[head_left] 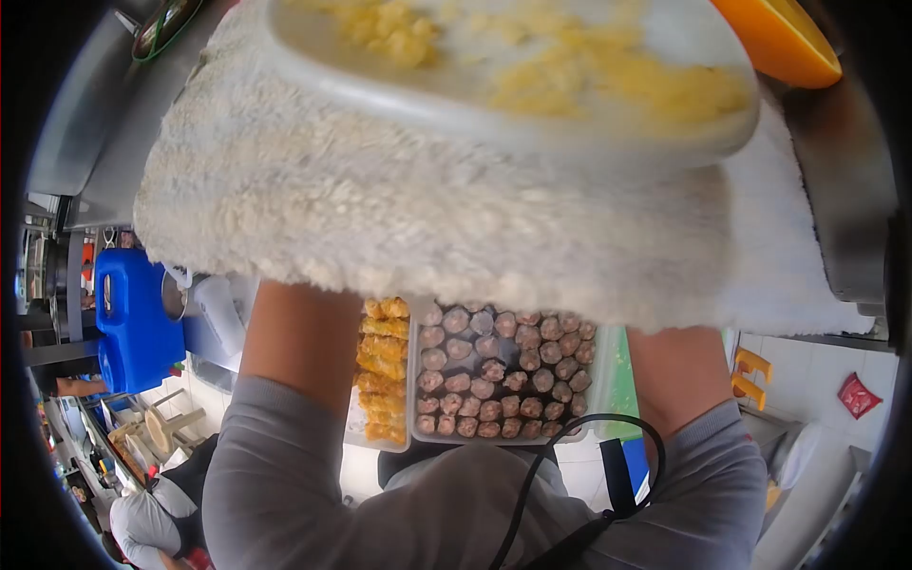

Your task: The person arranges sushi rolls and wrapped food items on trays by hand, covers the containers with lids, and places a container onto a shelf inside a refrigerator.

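Both my forearms reach up and pass out of sight behind a fluffy off-white cloth [427,209], so neither hand shows, nor anything they may hold. Above the cloth, close to the camera, is a white tray [456,90] with yellow crumbly bits [570,76] on it. Between my forearms stands a clear container [412,399] of small dark meatballs [489,410] in rows. Beside it on the left, another container holds yellow-orange pieces [384,366]. The cloth hides the far ends of both containers.
A blue jug [141,318] stands at the left. An orange object [784,43] is at the top right. Right of the meatballs is a green surface [619,385]. Another person [157,518] is at the lower left. A red packet [859,395] lies at the right.
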A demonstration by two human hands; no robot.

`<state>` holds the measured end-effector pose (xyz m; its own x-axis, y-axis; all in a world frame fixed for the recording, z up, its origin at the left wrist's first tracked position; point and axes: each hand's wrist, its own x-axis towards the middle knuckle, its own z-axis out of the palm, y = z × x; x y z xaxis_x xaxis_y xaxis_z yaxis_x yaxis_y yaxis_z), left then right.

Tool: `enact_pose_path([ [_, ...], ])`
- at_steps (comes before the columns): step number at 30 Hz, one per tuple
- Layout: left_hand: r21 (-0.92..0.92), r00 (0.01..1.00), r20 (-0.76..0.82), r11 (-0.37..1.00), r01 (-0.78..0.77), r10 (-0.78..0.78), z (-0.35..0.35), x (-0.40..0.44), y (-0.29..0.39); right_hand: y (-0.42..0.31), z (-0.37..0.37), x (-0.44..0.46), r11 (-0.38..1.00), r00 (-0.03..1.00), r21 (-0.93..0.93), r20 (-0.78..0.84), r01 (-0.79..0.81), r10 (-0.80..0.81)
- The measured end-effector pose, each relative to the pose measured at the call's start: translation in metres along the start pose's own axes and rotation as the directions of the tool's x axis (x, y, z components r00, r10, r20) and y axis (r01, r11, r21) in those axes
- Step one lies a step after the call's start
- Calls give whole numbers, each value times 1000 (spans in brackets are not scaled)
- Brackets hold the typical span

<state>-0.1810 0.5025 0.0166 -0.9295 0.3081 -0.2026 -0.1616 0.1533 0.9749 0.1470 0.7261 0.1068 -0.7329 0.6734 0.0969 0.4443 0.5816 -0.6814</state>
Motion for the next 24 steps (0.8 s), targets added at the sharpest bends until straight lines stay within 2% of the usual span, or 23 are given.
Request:
enact_pose_path([
  [4, -117, 1000, -3, 993, -16, 16, -4, -3, 23, -11, 6, 9, 987, 996, 158, -68, -41, 52],
  [7, -225, 1000, 6, 974, -24, 26, -12, -6, 47, -27, 15, 23, 908, 977, 405, -127, -104, 168],
  [10, -332, 999, 18, 943, -31, 40, -32, -27, 87, -59, 23, 39, 668, 927, 728, -129, -151, 351],
  [12, -387, 997, 47, 921, -32, 55, -54, -56, 116, -84, 30, 36, 493, 886, 858, -110, -144, 450],
  [14, -395, 995, 86, 919, -13, 51, -88, -103, 139, -109, 34, 8, 418, 865, 900, -108, -125, 490],
  [16, -320, 991, 126, 948, 2, 41, -132, -168, 144, -126, 35, -50, 461, 874, 880, -131, -116, 469],
  [17, -266, 988, 148, 964, 4, 37, -155, -201, 142, -127, 35, -89, 595, 924, 800, -168, -75, 342],
  [18, -230, 973, 211, 972, -42, 93, -190, -223, 114, -134, 35, -129, 617, 951, 786, -165, -33, 262],
  [19, -201, 948, 278, 974, -99, 154, -222, -241, 89, -143, 32, -168, 724, 961, 688, -166, -46, 219],
  [20, -141, 960, 210, 977, -158, 186, -240, -282, 86, -150, 29, -207, 817, 971, 573, -161, -55, 179],
  [21, -80, 964, 146, 974, -213, 223, -255, -324, 82, -157, 27, -243, 852, 971, 511, -126, -113, 204],
  [22, 19, 985, 92, 989, -149, 146, -273, -351, 72, -161, 26, -273, 883, 969, 439, -93, -165, 227],
  [23, 112, 997, 32, 991, -76, 72, -290, -373, 57, -161, 30, -302, 861, 961, 463, -62, -212, 270],
  [24, 106, 998, 21, 993, -53, 51, -305, -389, 38, -155, 40, -327, 836, 950, 487, -35, -254, 309],
])
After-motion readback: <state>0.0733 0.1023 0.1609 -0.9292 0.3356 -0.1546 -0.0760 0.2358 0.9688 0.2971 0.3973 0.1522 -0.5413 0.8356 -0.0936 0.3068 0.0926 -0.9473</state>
